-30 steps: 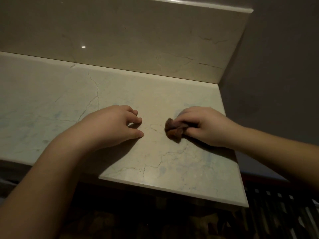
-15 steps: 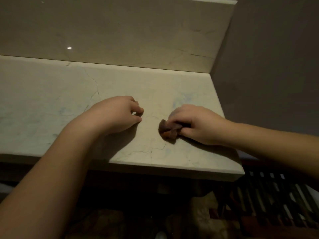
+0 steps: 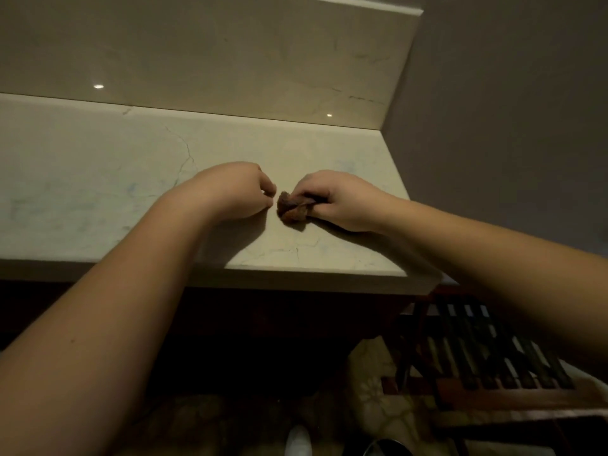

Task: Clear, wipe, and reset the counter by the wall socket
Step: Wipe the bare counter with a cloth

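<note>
Right hand (image 3: pixel 342 200) pinches brown cloth wad (image 3: pixel 292 209), wad pressed on bench (image 3: pixel 98 192) near right end. Left hand (image 3: pixel 237 190) just beside wad, fingers curled, holding nothing.
</note>
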Motion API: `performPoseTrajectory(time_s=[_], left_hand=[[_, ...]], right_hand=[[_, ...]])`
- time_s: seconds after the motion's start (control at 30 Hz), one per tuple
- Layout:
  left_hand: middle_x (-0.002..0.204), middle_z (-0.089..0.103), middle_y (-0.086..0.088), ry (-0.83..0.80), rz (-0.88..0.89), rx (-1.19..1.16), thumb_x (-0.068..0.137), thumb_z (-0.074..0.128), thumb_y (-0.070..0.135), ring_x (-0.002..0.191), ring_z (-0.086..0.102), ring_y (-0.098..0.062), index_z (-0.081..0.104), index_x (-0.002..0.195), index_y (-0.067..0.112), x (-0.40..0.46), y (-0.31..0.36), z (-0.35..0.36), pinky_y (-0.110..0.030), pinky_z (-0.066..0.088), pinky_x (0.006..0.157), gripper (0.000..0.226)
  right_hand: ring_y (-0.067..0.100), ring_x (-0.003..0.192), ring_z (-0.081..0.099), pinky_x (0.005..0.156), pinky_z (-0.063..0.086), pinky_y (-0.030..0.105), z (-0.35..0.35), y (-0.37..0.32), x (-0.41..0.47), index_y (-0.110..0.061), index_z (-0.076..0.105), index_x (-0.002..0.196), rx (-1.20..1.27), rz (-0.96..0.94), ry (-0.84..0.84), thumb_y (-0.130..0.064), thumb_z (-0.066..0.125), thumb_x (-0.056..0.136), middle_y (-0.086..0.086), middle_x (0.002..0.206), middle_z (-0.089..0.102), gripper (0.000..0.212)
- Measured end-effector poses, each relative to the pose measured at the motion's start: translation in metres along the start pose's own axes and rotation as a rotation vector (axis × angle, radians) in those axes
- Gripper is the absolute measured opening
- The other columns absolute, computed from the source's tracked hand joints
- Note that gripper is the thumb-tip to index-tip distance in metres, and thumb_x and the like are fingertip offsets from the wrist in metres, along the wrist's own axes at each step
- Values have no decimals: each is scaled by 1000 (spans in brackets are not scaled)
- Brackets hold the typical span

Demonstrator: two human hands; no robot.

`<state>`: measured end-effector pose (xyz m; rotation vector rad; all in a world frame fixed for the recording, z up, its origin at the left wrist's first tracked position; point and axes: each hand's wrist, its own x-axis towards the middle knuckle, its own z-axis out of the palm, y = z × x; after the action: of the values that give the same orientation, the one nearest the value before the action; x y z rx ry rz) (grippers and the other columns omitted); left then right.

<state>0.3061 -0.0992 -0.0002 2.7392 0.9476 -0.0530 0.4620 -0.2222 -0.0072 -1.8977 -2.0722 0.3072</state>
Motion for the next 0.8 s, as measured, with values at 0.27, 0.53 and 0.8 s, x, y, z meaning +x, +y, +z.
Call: performPoseTrajectory(time_s=[0.27,0.53,0.8], left_hand=[[127,60,-1,-8,23,15,96,51,29,115,54,-27,67,120,25,-3,-1,-1,-36,41,97,29],[124,61,-1,13,42,20,95,49,29,111,55,-28,68,114,27,-4,-2,3,-39,44,95,27],[130,59,-1,13,20,-30,96,51,31,117,53,-28,66,122,26,-6,-2,1,-40,41,100,31]], right_hand=[[-2,101,48,89,30,3,-22,1,-133,-18,68,108,15,82,-131,-18,51,84,-9,108,61,29],[-6,86,58,71,40,17,-51,-14,-162,-40,62,103,186,428,130,-28,58,91,-20,99,61,17],[5,89,55,68,43,23,-36,-9,-97,-36,54,120,170,654,137,-35,52,95,-14,100,58,25]])
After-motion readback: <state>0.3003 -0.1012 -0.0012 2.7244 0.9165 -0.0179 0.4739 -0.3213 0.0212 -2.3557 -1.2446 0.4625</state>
